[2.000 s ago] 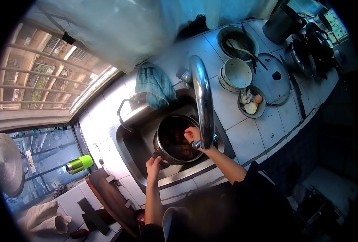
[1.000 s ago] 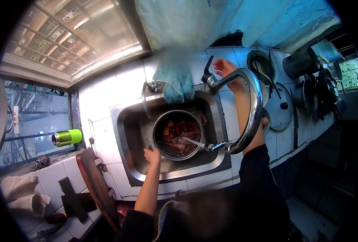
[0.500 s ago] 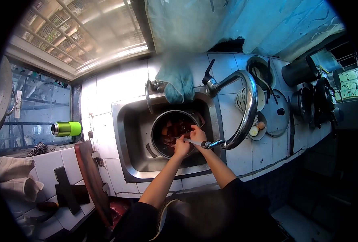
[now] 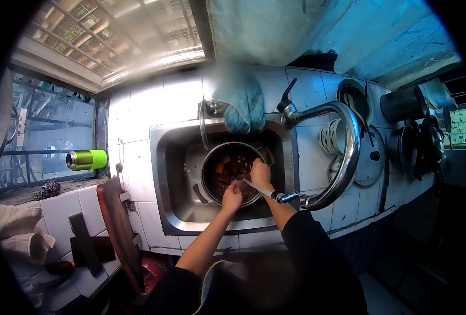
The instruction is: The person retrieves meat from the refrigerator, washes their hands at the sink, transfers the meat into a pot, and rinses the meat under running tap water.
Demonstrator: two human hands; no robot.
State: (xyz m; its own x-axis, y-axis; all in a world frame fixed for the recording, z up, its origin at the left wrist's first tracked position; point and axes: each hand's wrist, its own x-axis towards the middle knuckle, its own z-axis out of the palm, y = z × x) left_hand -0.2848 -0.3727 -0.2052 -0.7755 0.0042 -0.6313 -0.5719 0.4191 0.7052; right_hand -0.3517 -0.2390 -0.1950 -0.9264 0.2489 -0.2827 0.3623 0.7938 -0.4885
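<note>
A dark round pot (image 4: 203,181) stands in the steel sink (image 4: 177,223), with liquid and reddish-brown, orange-tinged pieces (image 4: 227,168) inside that look like chunks of meat. My left hand (image 4: 232,196) is over the pot's near side, its fingers closed on a small brownish piece (image 4: 241,185). At the pot's right side, my right hand (image 4: 260,172) has its fingers curled down past the rim; what they hold, if anything, is hidden. From the faucet (image 4: 351,152), a thin stream of water (image 4: 258,189) runs past my right wrist toward my left fingers.
A blue-green cloth (image 4: 243,107) hangs over the sink's back edge. Right of the sink are a pot lid (image 4: 368,163), a white basket (image 4: 331,135) and dark pots (image 4: 403,144). A green flask (image 4: 87,159), a cutting board (image 4: 118,231) and a cleaver (image 4: 86,244) are at left.
The view has shifted, so the sink and pot appear slightly further right. My right hand has moved up along the pot's rim, away from my left hand, and the brownish piece now shows at my left fingertips.
</note>
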